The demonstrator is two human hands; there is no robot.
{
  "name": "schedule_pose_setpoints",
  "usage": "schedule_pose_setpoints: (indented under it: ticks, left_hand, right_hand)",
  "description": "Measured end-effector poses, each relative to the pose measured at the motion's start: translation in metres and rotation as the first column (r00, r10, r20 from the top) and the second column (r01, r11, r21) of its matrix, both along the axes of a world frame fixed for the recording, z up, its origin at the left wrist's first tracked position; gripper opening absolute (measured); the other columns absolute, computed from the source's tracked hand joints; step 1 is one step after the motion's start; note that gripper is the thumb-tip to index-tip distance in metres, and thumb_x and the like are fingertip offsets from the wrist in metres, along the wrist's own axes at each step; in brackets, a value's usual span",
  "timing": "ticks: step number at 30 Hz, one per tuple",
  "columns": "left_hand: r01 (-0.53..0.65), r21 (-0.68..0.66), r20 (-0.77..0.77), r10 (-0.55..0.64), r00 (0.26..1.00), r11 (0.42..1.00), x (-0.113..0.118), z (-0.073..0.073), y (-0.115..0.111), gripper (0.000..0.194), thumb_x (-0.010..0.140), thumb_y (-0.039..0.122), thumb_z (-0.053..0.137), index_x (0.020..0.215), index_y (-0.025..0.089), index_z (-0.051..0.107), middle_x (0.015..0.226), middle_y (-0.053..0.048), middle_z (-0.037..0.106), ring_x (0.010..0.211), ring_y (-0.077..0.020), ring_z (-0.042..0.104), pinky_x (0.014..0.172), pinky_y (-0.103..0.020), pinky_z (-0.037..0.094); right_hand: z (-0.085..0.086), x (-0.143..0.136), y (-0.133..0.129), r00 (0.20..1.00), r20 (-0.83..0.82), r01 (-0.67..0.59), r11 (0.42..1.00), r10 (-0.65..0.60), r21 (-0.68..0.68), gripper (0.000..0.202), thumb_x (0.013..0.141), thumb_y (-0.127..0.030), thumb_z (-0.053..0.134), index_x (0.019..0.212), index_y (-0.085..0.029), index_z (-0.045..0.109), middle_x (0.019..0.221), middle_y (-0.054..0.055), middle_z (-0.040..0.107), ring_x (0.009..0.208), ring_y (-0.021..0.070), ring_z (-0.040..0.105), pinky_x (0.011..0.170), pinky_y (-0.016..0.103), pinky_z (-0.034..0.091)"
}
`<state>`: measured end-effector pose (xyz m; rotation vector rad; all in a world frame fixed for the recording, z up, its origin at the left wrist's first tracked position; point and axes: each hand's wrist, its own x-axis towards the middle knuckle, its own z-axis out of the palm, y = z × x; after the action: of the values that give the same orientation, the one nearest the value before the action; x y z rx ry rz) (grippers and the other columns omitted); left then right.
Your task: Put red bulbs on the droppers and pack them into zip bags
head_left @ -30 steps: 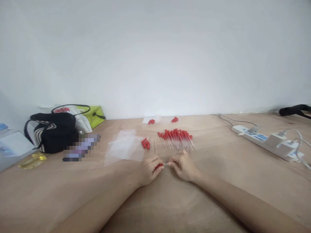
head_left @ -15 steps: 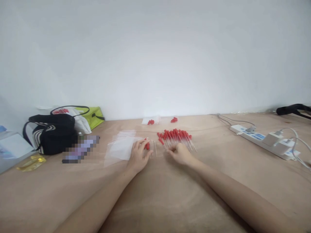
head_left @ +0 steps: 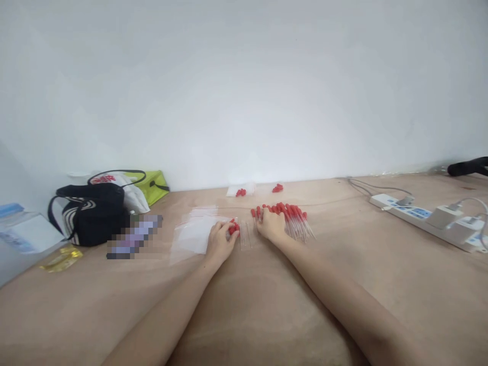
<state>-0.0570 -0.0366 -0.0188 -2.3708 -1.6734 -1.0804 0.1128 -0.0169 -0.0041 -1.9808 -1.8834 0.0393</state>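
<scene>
My left hand (head_left: pixel 221 243) rests at the right edge of a stack of clear zip bags (head_left: pixel 190 234), its fingers curled round several small red rubber bulbs (head_left: pixel 234 229). Just right of it lie a few bare clear tubes (head_left: pixel 246 236), side by side. My right hand (head_left: pixel 272 224) reaches over the left part of a row of droppers (head_left: pixel 297 221), clear thin tubes with red bulbs at their far ends. Its thumb and fingers close on a dropper at its red bulb; the fingertips are partly hidden.
Two small heaps of red bulbs, one left (head_left: pixel 241 192) and one right (head_left: pixel 277 188), lie near the wall, with a clear bag beside the left heap. A black bag (head_left: pixel 95 218) and a blurred-out phone (head_left: pixel 135 236) sit left. At right is a power strip (head_left: pixel 414 213) with cables.
My right hand has moved forward from the tubes' near ends to the red bulbs. My left fingers have curled in round the red bulbs. The camera has turned slightly left.
</scene>
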Motion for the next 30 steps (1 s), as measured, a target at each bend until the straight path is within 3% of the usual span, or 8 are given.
schedule_pose_setpoints:
  ticks: [7, 13, 20, 23, 26, 30]
  left_hand:
    - [-0.004, -0.093, 0.1, 0.013, 0.995, 0.996, 0.003, -0.004, 0.004, 0.009, 0.079, 0.022, 0.047, 0.078, 0.016, 0.054, 0.079, -0.004, 0.054, 0.07, -0.0157, 0.056, 0.067, -0.029, 0.045]
    - [-0.022, -0.13, 0.121, 0.038, 0.992, 0.991, 0.001, -0.007, 0.009, 0.005, 0.074, 0.011, 0.048, 0.075, 0.016, 0.049, 0.073, -0.003, 0.056, 0.065, -0.0152, 0.057, 0.062, -0.027, 0.046]
    - [-0.068, -0.079, 0.192, 0.082, 0.978, 0.995, 0.001, -0.005, 0.006, 0.018, 0.074, 0.009, 0.045, 0.091, 0.014, 0.046, 0.083, -0.006, 0.053, 0.075, -0.0163, 0.056, 0.068, -0.029, 0.047]
    - [0.035, 0.024, 0.209, -0.039, 0.977, 0.999, 0.005, 0.001, -0.004, 0.021, 0.076, 0.01, 0.043, 0.096, 0.014, 0.046, 0.089, -0.006, 0.05, 0.081, -0.0158, 0.054, 0.073, -0.029, 0.047]
    - [0.263, 0.104, 0.111, -0.274, 0.955, 0.959, 0.013, 0.006, -0.02, 0.027, 0.078, 0.01, 0.041, 0.103, 0.015, 0.047, 0.091, -0.006, 0.048, 0.086, -0.0169, 0.052, 0.078, -0.031, 0.045]
    - [0.459, 0.031, 0.013, -0.459, 0.888, 0.888, 0.026, 0.005, -0.041, 0.024, 0.081, 0.011, 0.04, 0.101, 0.016, 0.051, 0.09, -0.006, 0.047, 0.085, -0.0155, 0.05, 0.077, -0.029, 0.044]
  right_hand:
    - [0.004, -0.016, -0.02, 0.992, 0.009, -0.126, 0.992, 0.126, 0.011, 0.022, 0.076, -0.03, 0.043, 0.078, -0.016, 0.06, 0.08, 0.01, 0.066, 0.08, 0.0214, 0.059, 0.075, 0.034, 0.026]
    - [0.008, -0.029, -0.028, 0.992, 0.06, -0.105, 0.992, 0.11, -0.075, 0.024, 0.074, -0.026, 0.043, 0.077, -0.013, 0.063, 0.081, 0.015, 0.066, 0.075, 0.0237, 0.06, 0.074, 0.037, 0.028]
    - [0.008, -0.034, -0.03, 0.981, 0.114, -0.145, 0.984, 0.157, -0.105, 0.022, 0.075, -0.019, 0.042, 0.076, -0.013, 0.063, 0.083, 0.015, 0.065, 0.082, 0.0258, 0.058, 0.072, 0.036, 0.03]
    - [0.006, -0.024, -0.037, 0.983, 0.115, -0.138, 0.988, 0.145, -0.066, 0.023, 0.077, -0.023, 0.041, 0.079, -0.011, 0.061, 0.082, 0.016, 0.064, 0.082, 0.0254, 0.056, 0.072, 0.035, 0.032]
    - [0.001, 0.002, -0.048, 0.978, 0.079, -0.199, 0.976, 0.192, 0.089, 0.025, 0.081, -0.024, 0.036, 0.083, -0.008, 0.057, 0.08, 0.015, 0.062, 0.081, 0.024, 0.055, 0.069, 0.032, 0.034]
    - [-0.015, 0.049, -0.067, 0.921, -0.066, -0.356, 0.898, 0.384, 0.259, 0.023, 0.084, -0.021, 0.03, 0.083, -0.013, 0.052, 0.077, 0.01, 0.06, 0.069, 0.0185, 0.053, 0.063, 0.029, 0.036]
